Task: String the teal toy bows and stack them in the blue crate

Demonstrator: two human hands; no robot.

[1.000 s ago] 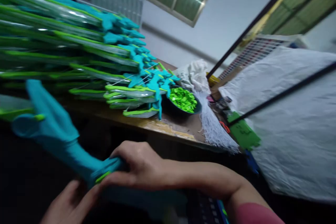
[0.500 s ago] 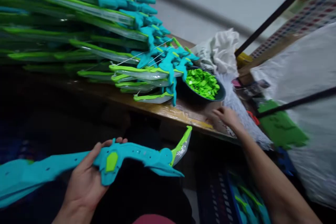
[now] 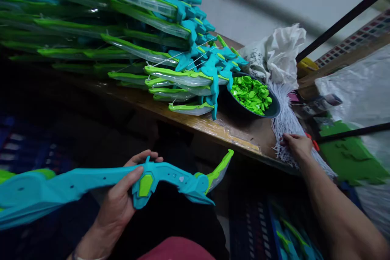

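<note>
We are gripping the bow (image 3: 100, 183) in our left hand (image 3: 117, 201) while our right hand (image 3: 297, 146) is pinching one string (image 3: 286, 130) cleanly from the bundle under its fingertips.

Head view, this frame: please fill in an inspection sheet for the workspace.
Surface: worn wooden bench, edge patched with yellowish tape.
Job's things: teal toy bow with a green tip, unstrung, held over the lap; bundle of white strings on the bench.
Clutter: stack of strung toy bows; dark bowl of green plastic pieces; crumpled white bag; green foam sheet.
Grippers: left hand grips the bow's middle; right hand rests its fingers on the strings.
Cables: nothing seen.
Surroundings: black frame bars, white plastic sheeting, crate of more bow parts on the floor.
</note>
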